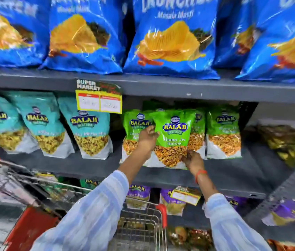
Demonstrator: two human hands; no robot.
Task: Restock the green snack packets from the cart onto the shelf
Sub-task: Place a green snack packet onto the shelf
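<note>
Now both hands clamp green packet [172, 140] upright at shelf [233, 165]: left hand [147, 139] mid-edge, right hand [192, 159] bottom corner.

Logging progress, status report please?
Left hand and right hand grip one green packet. Held at shelf front, against green packets behind. Nothing blocking.

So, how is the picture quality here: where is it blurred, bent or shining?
Head view: the green packet held by the left hand and right hand is fairly sharp; the cart and sleeves at the bottom are smeared; the shelf edge curves from the wide lens; glare streaks the blue bags; the price tag is too blurred to read.
</note>
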